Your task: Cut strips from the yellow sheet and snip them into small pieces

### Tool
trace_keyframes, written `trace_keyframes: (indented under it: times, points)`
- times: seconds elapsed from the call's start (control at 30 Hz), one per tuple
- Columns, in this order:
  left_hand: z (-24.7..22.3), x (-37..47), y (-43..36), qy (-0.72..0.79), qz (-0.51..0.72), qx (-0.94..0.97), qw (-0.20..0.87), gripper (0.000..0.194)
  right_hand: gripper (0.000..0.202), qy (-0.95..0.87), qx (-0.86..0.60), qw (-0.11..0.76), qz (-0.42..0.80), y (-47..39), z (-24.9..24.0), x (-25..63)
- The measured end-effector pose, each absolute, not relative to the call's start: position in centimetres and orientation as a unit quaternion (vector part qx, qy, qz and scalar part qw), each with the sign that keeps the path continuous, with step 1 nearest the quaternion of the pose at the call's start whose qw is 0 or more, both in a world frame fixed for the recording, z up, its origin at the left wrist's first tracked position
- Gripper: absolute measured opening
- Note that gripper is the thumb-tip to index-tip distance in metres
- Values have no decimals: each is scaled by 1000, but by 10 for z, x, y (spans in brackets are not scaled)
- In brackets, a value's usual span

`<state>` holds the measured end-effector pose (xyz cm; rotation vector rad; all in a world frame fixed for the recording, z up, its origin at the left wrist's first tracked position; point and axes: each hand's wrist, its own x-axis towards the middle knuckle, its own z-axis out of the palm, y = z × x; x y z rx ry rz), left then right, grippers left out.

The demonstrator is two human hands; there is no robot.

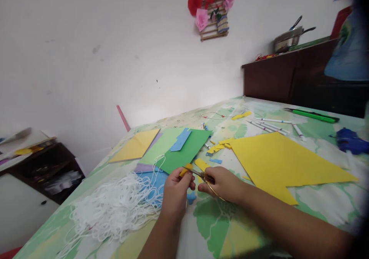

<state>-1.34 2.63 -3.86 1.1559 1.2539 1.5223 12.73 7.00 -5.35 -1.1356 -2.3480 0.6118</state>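
Observation:
My left hand pinches a small yellow piece above the table's middle. Closed round the gold handles of a pair of scissors, my right hand is just to the right, and the blades point left at the yellow piece. Beyond my hands lie a green sheet and a blue strip. A large yellow sheet with a cut edge spreads to the right, with yellow scraps by its left corner. A blue piece lies below my left fingers.
A heap of white cord covers the left front. A yellow-orange sheet is at the back left. White sticks, a green cutter and a dark blue object lie at the back right.

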Motion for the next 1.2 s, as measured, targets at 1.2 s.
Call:
trace_keyframes:
  times: [1.2]
  points:
    - [-34, -13, 27, 498, 642, 390, 433, 15, 41, -844, -423, 239, 225, 72, -55, 127]
